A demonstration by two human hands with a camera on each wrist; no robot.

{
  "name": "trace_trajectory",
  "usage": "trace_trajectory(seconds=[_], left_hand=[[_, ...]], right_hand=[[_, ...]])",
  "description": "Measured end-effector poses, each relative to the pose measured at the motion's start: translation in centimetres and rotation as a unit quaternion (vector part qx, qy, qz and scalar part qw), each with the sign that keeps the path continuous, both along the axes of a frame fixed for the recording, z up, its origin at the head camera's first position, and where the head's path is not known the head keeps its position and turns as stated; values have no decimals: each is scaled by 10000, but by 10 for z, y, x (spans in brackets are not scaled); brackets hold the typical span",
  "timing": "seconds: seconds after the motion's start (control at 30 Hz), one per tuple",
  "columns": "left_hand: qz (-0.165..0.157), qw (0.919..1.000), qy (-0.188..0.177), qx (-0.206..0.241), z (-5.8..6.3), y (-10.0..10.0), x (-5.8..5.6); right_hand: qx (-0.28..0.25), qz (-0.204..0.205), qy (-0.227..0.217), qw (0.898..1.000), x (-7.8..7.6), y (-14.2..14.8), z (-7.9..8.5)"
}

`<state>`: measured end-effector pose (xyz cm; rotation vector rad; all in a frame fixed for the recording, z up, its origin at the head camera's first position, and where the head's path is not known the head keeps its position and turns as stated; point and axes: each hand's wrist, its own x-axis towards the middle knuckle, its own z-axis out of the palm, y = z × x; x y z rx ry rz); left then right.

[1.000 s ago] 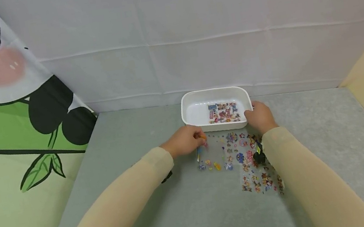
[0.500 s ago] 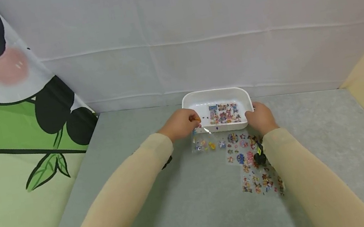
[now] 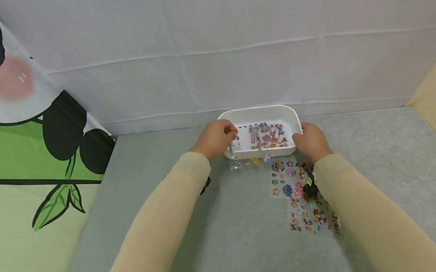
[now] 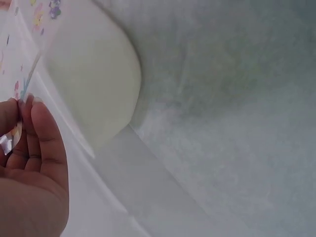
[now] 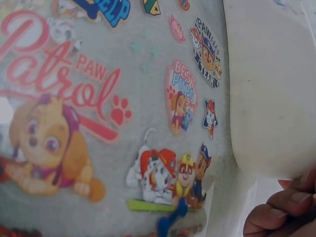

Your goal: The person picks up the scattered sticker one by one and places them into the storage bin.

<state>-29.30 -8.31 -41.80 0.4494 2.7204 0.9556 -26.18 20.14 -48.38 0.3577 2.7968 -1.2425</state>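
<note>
My left hand [image 3: 213, 139] pinches the corner of a clear sticker sheet [image 3: 254, 160] between thumb and fingers, over the left end of a white plastic tray [image 3: 280, 151]. This sheet hangs above the tray and across its front wall. In the left wrist view, the left hand [image 4: 37, 163] grips the sheet's edge, part of which curls between the fingers. My right hand [image 3: 314, 140] holds the tray's right end, thumb on the rim. Inside the tray lies another sheet of small colourful stickers [image 3: 277, 133], partly seen through the held one.
Two more clear sticker sheets [image 3: 285, 177], [image 3: 314, 217] lie overlapping on the grey tabletop [image 3: 227, 248], partly under the right forearm. The right wrist view shows cartoon puppy stickers [image 5: 180, 101] beside the tray wall [image 5: 271, 98]. A white cloth backdrop [image 3: 254, 68] hangs behind.
My left hand has lifted the sticker sheet off the table and moved it forward over the tray. My right hand has stayed on the tray.
</note>
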Motion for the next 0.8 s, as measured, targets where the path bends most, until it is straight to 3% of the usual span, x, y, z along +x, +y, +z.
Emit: trace_trajectory(seconds=[0.2, 0.47, 0.6, 0.8], left_hand=[[293, 9995, 86, 96, 15, -1, -7], [512, 9955, 679, 422, 27, 1, -14], [634, 9936, 746, 559, 27, 3, -14], [742, 9939, 664, 483, 18, 9, -14]], right_hand=[[-52, -3, -8, 10000, 1, -1, 2], [-106, 0, 17, 9999, 2, -1, 4], [-109, 9, 31, 9999, 2, -1, 4], [-103, -9, 4, 9999, 2, -1, 4]])
